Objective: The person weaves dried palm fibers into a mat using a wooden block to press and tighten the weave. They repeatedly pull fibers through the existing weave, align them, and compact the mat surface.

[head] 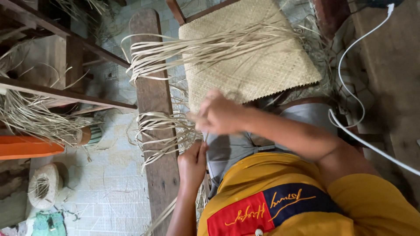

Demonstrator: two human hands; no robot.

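Observation:
A pale woven straw mat [258, 65] lies in front of me, partly over my grey-clad lap. Long loose straw strips [175, 50] trail from its left edge across a dark wooden plank [151, 94]. More strips [159, 131] curl over the plank lower down. My right hand [218, 114] is at the mat's near corner, fingers closed on thin strips there. Just below it, my left hand [193, 161] pinches strips at the same edge, beside the plank. How the strips cross between the hands is hidden.
A white cable [350, 83] runs down the right side. At the left stand a wooden frame [65, 94] with dry straw, an orange bar [26, 147], a small striped cup [90, 135] and a ball of twine [43, 185] on the tiled floor.

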